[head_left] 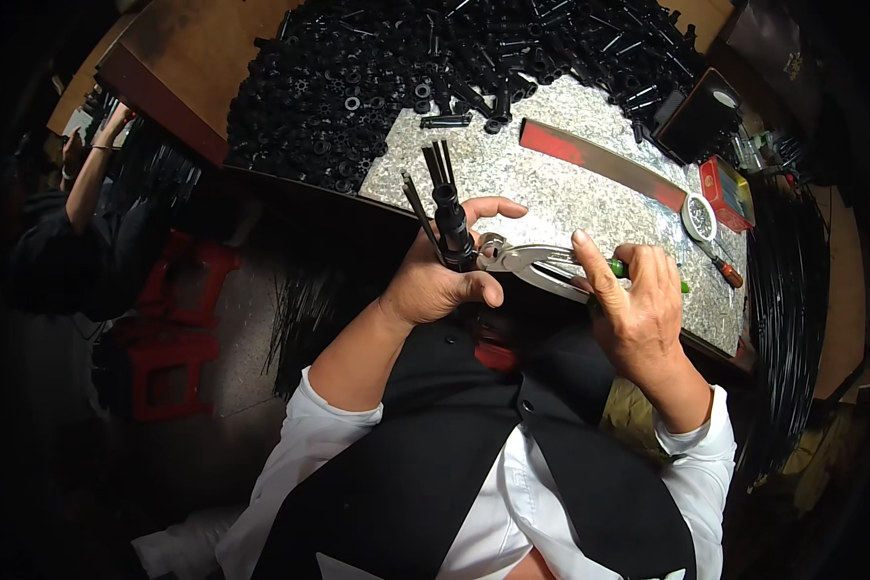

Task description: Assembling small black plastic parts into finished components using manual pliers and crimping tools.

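My left hand (433,274) holds a black tubular part (451,224) upright against the palm, with its thumb and index finger stretched out to the right. Several thin dark rods (442,162) stick up beside and behind this part. The fingers of my right hand (640,311) are closed around metal pliers (541,265) with green grips, its index finger extended along them. The rounded head of the pliers meets the lower end of the black part, next to my left palm. What lies between the jaws is too small to make out.
A large heap of black tubes and rings (358,97) covers the back of the speckled worktop (445,159). A worn red metal bar (604,164), a white-rimmed round dish (698,217), a red box (727,193) and a wooden-handled tool (728,275) lie rightward. Long black rods (793,319) hang beyond; another person's arm (92,169) shows far left.
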{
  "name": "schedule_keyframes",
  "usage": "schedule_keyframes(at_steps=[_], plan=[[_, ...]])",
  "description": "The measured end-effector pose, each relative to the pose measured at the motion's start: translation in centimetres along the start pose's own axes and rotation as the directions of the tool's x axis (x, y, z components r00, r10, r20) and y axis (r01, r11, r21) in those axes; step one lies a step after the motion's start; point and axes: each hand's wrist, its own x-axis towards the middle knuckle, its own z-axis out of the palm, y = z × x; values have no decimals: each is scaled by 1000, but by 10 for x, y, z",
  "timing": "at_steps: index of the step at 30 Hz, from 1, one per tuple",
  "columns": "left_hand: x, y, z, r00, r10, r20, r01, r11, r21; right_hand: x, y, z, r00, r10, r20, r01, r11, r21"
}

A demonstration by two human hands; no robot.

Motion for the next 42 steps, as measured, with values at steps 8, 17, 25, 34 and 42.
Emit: schedule_keyframes(at_steps=[8, 17, 25, 34, 42], plan=[[2, 3, 4, 997, -75, 18, 74, 996, 53, 17, 16, -38, 980, -188, 67, 198, 952, -232], [3, -8, 12, 998, 36, -57, -24, 980, 199, 26, 26, -49, 961, -174, 215, 186, 982, -35], [1, -12, 14, 980, 162, -118, -115, 937, 330, -3, 9, -16, 982, 6, 186, -61, 955, 289], [2, -2, 29, 985, 80, -155, -55, 986, 159, -1, 14, -20, 992, -33, 124, 16, 991, 134], [-1, -11, 16, 971, 169, -169, -90, 914, 397, 9, 14, -23, 985, -93, 143, 87, 995, 43]])
